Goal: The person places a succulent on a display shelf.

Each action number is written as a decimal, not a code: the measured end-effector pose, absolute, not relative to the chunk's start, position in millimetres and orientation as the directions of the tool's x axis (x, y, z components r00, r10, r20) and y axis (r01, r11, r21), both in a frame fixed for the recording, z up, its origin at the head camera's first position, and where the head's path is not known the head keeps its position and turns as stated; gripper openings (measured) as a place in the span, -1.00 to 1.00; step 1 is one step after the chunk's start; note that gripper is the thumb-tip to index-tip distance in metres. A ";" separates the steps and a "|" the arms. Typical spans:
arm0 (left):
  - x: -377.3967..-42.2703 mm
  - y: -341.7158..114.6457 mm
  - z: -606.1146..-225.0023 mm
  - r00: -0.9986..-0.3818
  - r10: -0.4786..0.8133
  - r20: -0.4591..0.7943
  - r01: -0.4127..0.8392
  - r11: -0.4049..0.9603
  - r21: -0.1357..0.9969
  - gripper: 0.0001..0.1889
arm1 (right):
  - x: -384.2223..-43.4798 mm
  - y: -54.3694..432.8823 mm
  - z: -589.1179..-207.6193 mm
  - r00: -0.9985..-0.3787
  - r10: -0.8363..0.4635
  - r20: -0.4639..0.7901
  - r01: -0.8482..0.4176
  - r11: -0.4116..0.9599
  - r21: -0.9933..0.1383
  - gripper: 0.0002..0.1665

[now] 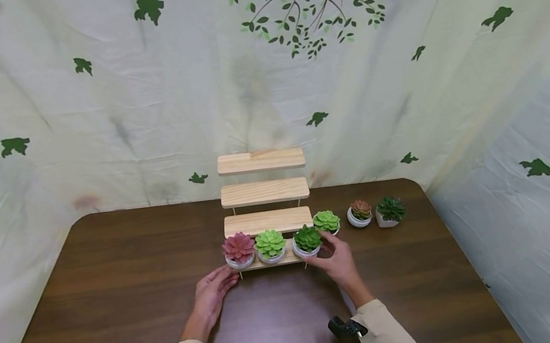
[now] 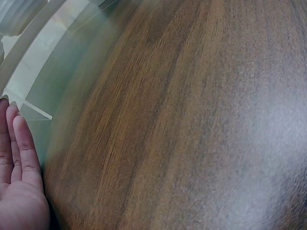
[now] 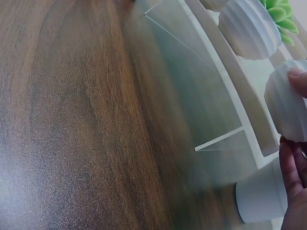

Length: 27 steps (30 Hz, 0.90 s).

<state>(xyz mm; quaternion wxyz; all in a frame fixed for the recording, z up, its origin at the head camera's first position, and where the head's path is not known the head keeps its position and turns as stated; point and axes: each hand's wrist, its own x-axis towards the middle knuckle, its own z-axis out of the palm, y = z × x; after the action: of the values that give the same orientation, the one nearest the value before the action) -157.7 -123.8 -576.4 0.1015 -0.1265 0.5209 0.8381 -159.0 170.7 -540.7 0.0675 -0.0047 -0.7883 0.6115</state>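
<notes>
Near the centre of my head view, the right hand (image 1: 337, 258) pinches the white pot of the dark green plant (image 1: 307, 239), at the right end of the lowest board of the wooden stand (image 1: 264, 191). In my right wrist view that pot is cut off by the right edge, its foliage out of sight. The left hand (image 1: 212, 294) has its fingers extended at the board's left end, beside the pink plant (image 1: 238, 247); I can't tell whether the fingertips touch. My left wrist view crops that hand at the lower left. A light green plant (image 1: 270, 244) sits between. Another pale green plant (image 1: 326, 221), right of the stand, has its pot partly hidden behind the right hand.
</notes>
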 end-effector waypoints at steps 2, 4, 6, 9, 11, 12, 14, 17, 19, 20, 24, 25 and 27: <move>-157.5 -123.5 -576.3 -0.948 0.035 -0.318 -0.300 -0.437 0.848 -0.80 | -159.1 170.0 -540.8 -0.990 0.086 0.111 -0.083 0.279 -0.957 -0.22; -157.3 -123.7 -575.8 -0.946 0.034 -0.323 -0.305 -0.435 0.847 -0.81 | -159.2 169.3 -541.5 -0.989 0.086 0.118 -0.087 0.304 -0.949 -0.22; -157.1 -123.9 -575.5 -0.944 0.030 -0.330 -0.310 -0.431 0.847 -0.83 | -159.3 168.4 -542.2 -0.989 0.083 0.121 -0.088 0.318 -0.944 -0.23; -157.1 -124.5 -575.5 -0.939 0.034 -0.342 -0.324 -0.419 0.848 -0.83 | -159.4 167.3 -542.9 -0.990 0.082 0.119 -0.087 0.323 -0.942 -0.23; -157.3 -124.9 -575.6 -0.938 0.034 -0.344 -0.327 -0.412 0.850 -0.82 | -160.1 166.6 -543.3 -0.990 0.076 0.123 -0.092 0.325 -0.941 -0.24; -157.6 -125.0 -575.6 -0.938 0.035 -0.344 -0.327 -0.413 0.850 -0.82 | -160.5 166.2 -543.2 -0.990 0.072 0.125 -0.095 0.324 -0.941 -0.24; -158.2 -124.5 -575.9 -0.938 0.039 -0.343 -0.328 -0.416 0.848 -0.83 | -160.7 166.1 -543.4 -0.990 0.072 0.123 -0.093 0.323 -0.942 -0.23; -158.9 -124.1 -576.2 -0.942 0.040 -0.334 -0.318 -0.431 0.845 -0.84 | -161.3 165.4 -543.6 -0.990 0.069 0.120 -0.091 0.330 -0.940 -0.22; -159.2 -124.0 -576.5 -0.943 0.032 -0.330 -0.310 -0.437 0.844 -0.83 | -161.9 165.0 -544.5 -0.990 0.064 0.129 -0.100 0.332 -0.938 -0.22; -159.2 -124.0 -576.5 -0.944 0.031 -0.329 -0.309 -0.438 0.844 -0.84 | -162.0 165.0 -544.9 -0.989 0.060 0.138 -0.111 0.328 -0.938 -0.22; -158.7 -124.8 -576.0 -0.939 0.037 -0.341 -0.324 -0.422 0.847 -0.86 | -158.3 166.3 -544.6 -0.979 0.057 0.194 -0.174 0.248 -0.953 -0.25; -158.2 -125.0 -575.3 -0.937 0.042 -0.345 -0.331 -0.419 0.846 -0.85 | -155.6 167.1 -541.8 -0.977 0.060 0.203 -0.185 0.216 -0.959 -0.26; -157.7 -125.1 -574.4 -0.936 0.049 -0.350 -0.338 -0.412 0.846 -0.84 | -149.1 169.7 -536.2 -0.976 0.074 0.203 -0.190 0.161 -0.969 -0.28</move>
<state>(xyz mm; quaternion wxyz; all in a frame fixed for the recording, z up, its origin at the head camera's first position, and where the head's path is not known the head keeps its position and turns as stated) -157.7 -125.1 -574.4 0.1167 -0.1365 0.5295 0.8291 -149.1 169.7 -536.2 0.1018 0.0384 -0.7550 0.6466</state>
